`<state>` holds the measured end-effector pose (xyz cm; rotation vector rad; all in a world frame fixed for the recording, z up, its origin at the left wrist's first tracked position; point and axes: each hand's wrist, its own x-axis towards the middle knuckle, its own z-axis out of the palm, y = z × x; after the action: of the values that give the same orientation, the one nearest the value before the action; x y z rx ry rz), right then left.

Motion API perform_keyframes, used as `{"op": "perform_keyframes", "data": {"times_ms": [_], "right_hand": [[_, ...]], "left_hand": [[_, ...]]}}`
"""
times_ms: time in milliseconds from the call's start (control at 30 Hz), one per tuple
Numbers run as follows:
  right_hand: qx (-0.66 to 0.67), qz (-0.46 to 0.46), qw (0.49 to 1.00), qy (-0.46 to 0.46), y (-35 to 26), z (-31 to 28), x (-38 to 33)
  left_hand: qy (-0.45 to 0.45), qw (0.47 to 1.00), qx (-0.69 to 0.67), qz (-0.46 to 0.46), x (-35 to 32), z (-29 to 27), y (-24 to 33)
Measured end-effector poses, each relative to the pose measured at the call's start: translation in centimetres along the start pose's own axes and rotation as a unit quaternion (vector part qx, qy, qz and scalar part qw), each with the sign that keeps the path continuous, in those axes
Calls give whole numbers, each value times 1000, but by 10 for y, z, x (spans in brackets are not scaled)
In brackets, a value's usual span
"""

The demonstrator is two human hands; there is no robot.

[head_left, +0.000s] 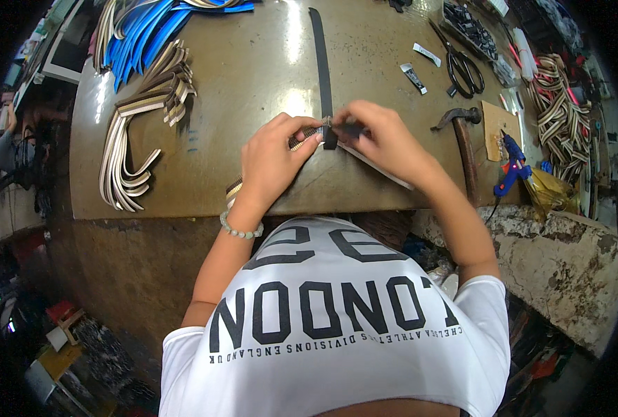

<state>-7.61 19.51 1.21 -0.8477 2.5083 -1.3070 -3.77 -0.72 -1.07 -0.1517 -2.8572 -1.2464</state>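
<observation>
Head view: my left hand pinches a striped strap near the black strap on the counter; my right hand curls, its hold unclear. Maybe I'm joining them; next, keep steady.

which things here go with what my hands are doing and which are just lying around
Apparently in the job: striped strap in left hand; black strip at right hand; perhaps the striped bundle.

Seemingly just lying about: scissors; hammer; glue gun; blue strips.
</observation>
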Motion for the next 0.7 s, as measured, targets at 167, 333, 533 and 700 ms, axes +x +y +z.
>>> {"op": "perform_keyframes", "data": {"times_ms": [167,333,533,700], "right_hand": [[155,157,974,-42,22,2,30],[142,127,981,-39,24,3,35],[109,105,988,-30,28,8,32],[77,119,989,-28,25,8,38]], "left_hand": [[-1,1000,7,-5,0,-1,2],[-15,1000,2,-20,1,-2,3],[2,1000,13,-21,0,0,5],[50,997,56,29,-1,9,6]]}}
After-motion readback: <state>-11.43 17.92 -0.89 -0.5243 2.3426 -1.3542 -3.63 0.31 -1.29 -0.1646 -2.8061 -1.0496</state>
